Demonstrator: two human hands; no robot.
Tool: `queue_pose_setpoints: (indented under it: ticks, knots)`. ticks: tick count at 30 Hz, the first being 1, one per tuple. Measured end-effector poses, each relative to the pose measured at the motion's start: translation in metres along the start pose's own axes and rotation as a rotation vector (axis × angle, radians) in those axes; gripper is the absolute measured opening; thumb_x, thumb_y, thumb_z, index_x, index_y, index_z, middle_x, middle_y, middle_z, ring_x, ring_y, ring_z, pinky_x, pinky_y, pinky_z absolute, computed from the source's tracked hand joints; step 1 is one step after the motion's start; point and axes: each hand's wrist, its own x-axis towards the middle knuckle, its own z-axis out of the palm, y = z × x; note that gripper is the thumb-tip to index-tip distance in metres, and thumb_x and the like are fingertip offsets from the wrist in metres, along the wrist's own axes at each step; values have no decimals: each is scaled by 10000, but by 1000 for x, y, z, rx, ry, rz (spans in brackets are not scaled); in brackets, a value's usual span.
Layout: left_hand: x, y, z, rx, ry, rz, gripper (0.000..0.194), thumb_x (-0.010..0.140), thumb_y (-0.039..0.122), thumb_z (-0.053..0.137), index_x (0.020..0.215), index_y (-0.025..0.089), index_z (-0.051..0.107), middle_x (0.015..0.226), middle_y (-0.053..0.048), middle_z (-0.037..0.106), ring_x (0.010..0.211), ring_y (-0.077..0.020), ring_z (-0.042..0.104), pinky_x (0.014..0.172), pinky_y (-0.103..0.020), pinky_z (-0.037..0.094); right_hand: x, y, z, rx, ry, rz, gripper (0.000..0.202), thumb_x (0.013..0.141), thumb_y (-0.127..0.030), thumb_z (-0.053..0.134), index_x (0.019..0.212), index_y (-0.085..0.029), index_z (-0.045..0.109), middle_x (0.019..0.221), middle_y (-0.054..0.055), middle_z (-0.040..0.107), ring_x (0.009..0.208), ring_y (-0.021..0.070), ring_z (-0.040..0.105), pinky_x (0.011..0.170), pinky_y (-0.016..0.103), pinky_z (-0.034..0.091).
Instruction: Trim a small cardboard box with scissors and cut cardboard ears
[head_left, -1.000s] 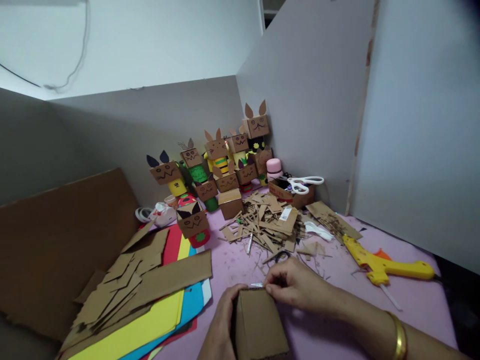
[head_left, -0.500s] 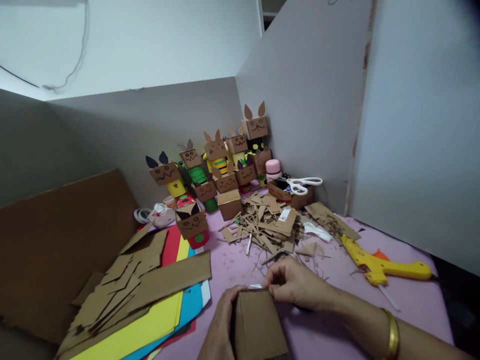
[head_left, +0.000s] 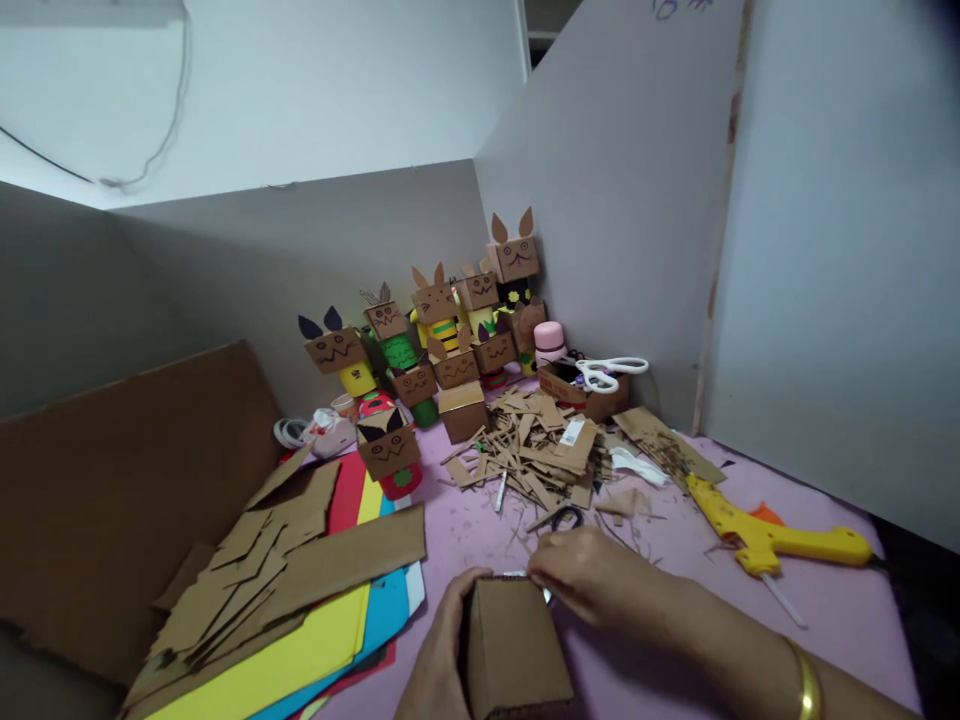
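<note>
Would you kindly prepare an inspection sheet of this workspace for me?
Surface: table purple, with small debris on it.
Job's things: box at the hands.
Clutter: scraps heaped beyond the box; coloured sheets at left; white scissors over the carton; glue gun at right.
Hands: left hand holds the box's left side; right hand at its far right corner, fingertips partly hidden.
Cables: cord at the glue gun's end; wire on the wall.
Surroundings: grey panels; cardboard figures at the back.

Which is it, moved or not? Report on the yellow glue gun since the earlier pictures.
No. Judged against the grey partition, the yellow glue gun stays put, its front end still at the near edge of the stained cardboard strip.
</note>
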Motion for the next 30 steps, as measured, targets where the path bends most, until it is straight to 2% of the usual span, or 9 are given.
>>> queue_pose_setpoints:
  ticks: [4, 11, 17, 22, 24, 30]
  knots:
    - [1, -2, 0, 56, -2, 42, 753, 504, 256, 777, 1173, 243, 432, 1165, -85, 592, 1082, -302, 564, 964, -391, 424, -3, -6, 2, -210, -10, -93, 222, 766, 37, 466, 816, -92, 639, 793, 141, 677, 659, 198, 571, 550, 289, 347]
    - [0, -16, 3, -24, 47, 14, 798, 478, 306, 751, 1196, 210, 418, 1222, -130, 564, 1125, -330, 530, 993, -429, 390, -1, -16, 5, -485, 3, -204, 158, 815, -3, 474, 821, -96, 602, 754, 121, 661, 660, 213, 574, 526, 301, 351]
    - [2, -14, 3, -69, 39, -42, 847, 464, 432, 760, 1188, 210, 379, 1147, -123, 581, 989, -303, 591, 885, -403, 467, 1, -12, 11, -440, 12, -132, 162, 827, -7, 457, 867, -116, 571, 808, 124, 653, 722, 223, 581, 575, 301, 394]
    - [2, -11, 3, -91, 18, -32, 835, 496, 464, 754, 1192, 219, 363, 1136, -110, 589, 987, -289, 593, 861, -379, 477, 2, -7, 14, -349, 25, -23, 223, 690, -4, 537, 868, -135, 565, 839, 101, 656, 733, 209, 591, 602, 277, 415]
    - [2, -13, 3, -87, 6, -33, 848, 498, 456, 756, 1205, 213, 357, 1145, -119, 585, 987, -291, 596, 868, -389, 473, 2, -6, 15, -310, 36, 1, 225, 676, -3, 538, 853, -139, 569, 828, 91, 656, 727, 199, 589, 609, 268, 417]
    - [2, -21, 1, -104, 13, -11, 877, 485, 505, 774, 1210, 211, 376, 1180, -126, 570, 1042, -299, 582, 909, -382, 458, 2, -4, 13, -216, 80, 0, 193, 840, -20, 426, 881, -135, 576, 793, 65, 649, 716, 157, 592, 637, 236, 429]
